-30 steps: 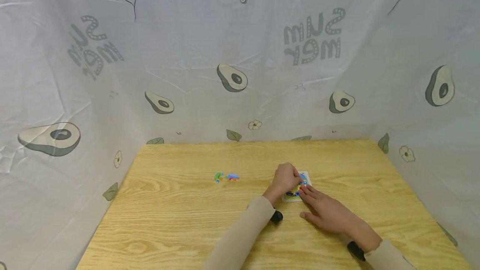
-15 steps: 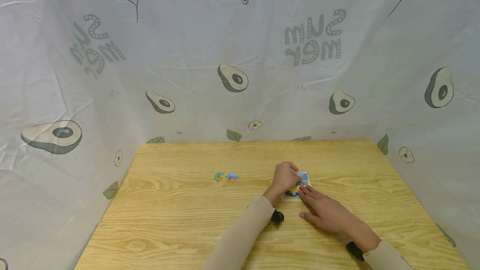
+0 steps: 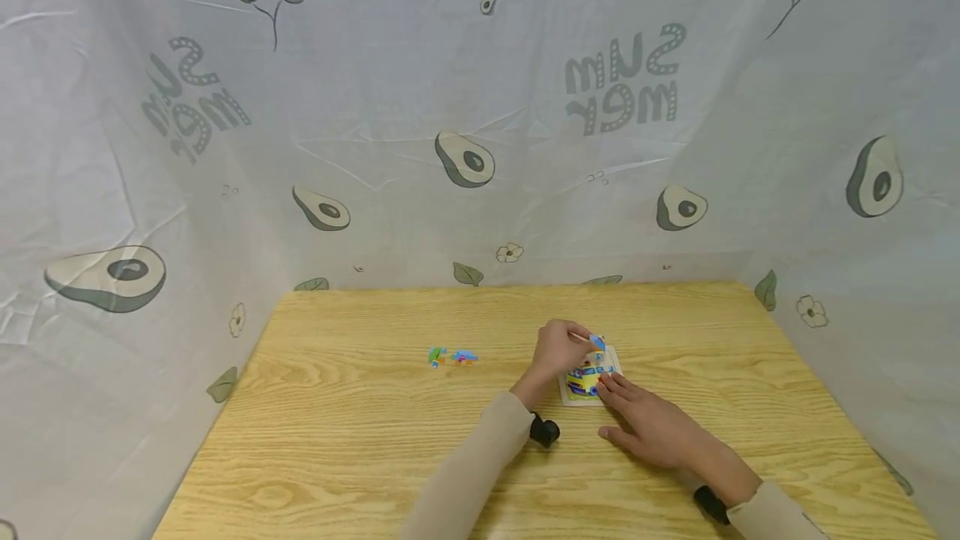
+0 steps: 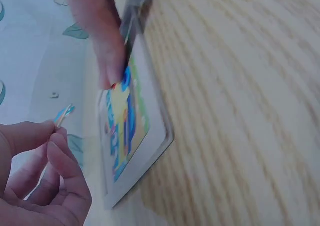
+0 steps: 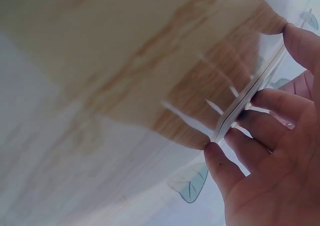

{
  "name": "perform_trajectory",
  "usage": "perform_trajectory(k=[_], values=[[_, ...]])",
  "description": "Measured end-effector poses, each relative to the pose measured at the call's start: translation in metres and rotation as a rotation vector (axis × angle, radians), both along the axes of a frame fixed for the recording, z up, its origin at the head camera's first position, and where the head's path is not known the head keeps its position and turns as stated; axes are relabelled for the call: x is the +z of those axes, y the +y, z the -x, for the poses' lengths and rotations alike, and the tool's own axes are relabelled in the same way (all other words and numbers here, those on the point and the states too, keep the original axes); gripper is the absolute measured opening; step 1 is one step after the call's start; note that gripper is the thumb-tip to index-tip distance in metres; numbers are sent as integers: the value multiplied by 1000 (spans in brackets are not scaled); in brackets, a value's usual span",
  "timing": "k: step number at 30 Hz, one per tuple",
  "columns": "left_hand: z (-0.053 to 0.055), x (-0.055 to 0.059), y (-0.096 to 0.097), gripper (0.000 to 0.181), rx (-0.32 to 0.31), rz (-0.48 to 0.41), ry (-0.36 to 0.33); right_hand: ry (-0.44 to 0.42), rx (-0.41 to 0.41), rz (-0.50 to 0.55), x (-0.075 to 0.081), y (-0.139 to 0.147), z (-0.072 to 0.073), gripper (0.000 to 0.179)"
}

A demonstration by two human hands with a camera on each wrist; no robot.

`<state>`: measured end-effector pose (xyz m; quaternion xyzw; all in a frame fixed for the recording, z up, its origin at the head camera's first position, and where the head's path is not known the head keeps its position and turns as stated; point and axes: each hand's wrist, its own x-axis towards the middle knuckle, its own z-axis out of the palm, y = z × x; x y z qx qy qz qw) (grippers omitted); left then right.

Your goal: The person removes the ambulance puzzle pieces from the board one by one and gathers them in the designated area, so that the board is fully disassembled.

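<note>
A jigsaw puzzle board (image 3: 568, 401) with a pale frame and a yellow-and-blue vehicle picture lies flat on the table. Above its far part, my left hand (image 3: 558, 350) pinches a small blue puzzle piece (image 3: 597, 343) between thumb and forefinger. In the left wrist view the piece (image 4: 64, 114) is tilted nearly edge-on and held apart from the board (image 4: 155, 148). My right hand (image 3: 656, 427) rests with its fingers extended, fingertips touching the board's right side. In the right wrist view, that hand's fingers (image 5: 275, 103) meet the board's thin edge (image 5: 231, 115).
Two small groups of loose puzzle pieces, one green (image 3: 436, 355) and one blue and orange (image 3: 464, 357), lie left of the board on the wooden table (image 3: 337, 432). A patterned curtain (image 3: 390, 98) hangs around the table's back and sides.
My left hand has lifted off the board and drawn slightly left, bringing the blue puzzle piece up into view. More of the board's picture shows. The right hand has stayed in place.
</note>
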<state>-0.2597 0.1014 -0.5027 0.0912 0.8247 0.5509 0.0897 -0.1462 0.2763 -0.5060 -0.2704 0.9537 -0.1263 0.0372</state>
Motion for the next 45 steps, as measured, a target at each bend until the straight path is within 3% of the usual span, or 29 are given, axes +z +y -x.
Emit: perform_trajectory(k=[10, 26, 37, 45], values=[[1, 9, -20, 18, -30, -39, 10, -24, -16, -4, -1, 0, 0, 69], [2, 16, -65, 20, 11, -113, -15, -31, -27, -7, -1, 1, -4, 69], [-3, 8, -102, 20, 13, 6, 39, -35, -14, 1, -2, -2, -4, 69], [4, -3, -126, 17, 29, 85, 68, -7, -27, -24, 0, -1, -2, 68]])
